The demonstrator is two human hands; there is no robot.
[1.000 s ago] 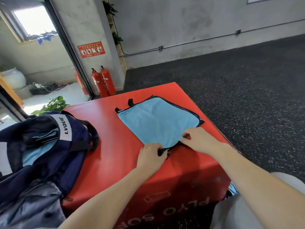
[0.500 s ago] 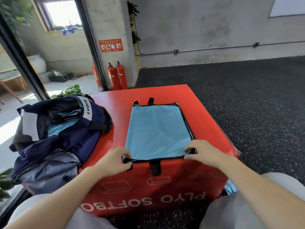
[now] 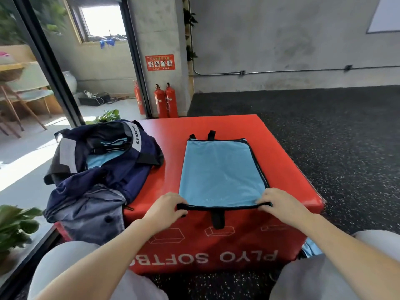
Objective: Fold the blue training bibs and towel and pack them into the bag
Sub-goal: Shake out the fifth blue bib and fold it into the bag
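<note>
A light blue training bib (image 3: pixel 220 174) with black trim lies flat in a rectangle on the red plyo box (image 3: pixel 287 169). Its near edge sits at the box's front edge, and one black strap hangs over the front. My left hand (image 3: pixel 166 207) pinches the bib's near left corner. My right hand (image 3: pixel 276 202) pinches the near right corner. A navy bag (image 3: pixel 104 169) stands open on the box's left side, with light blue fabric visible inside it.
More light blue fabric (image 3: pixel 310 249) shows low at the box's right, by my knee. Two red fire extinguishers (image 3: pixel 165 100) stand against the far wall. A glass door frame (image 3: pixel 49 68) and leafy plants (image 3: pixel 15 221) are on the left. Dark speckled floor spreads right.
The bib has been squared up and drawn toward the box's front edge, with both hands holding its near corners. The camera has swung left and closer.
</note>
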